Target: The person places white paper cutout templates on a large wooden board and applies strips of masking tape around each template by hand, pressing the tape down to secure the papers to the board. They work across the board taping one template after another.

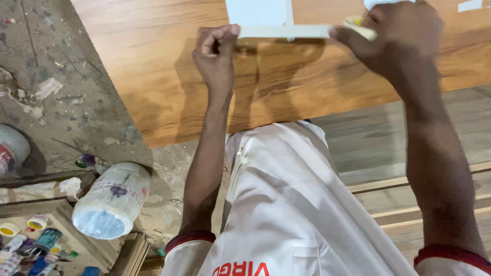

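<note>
A large wood-grain laminate board (286, 82) lies in front of me. A white strip (284, 31) runs across its far part, below a white sheet (258, 11). My left hand (217, 51) is closed in a fist, pinching the left end of the strip. My right hand (396, 38) presses on the strip's right end and grips a small pale yellowish object (358, 26) between its fingers. Both arms reach forward over my white garment (286, 204).
A white plastic jar (112, 199) lies on its side on the dusty floor at the left. Small tape rolls and bottles (30, 245) fill a wooden box at the bottom left. Grey planks and wooden slats (388, 148) lie at the right.
</note>
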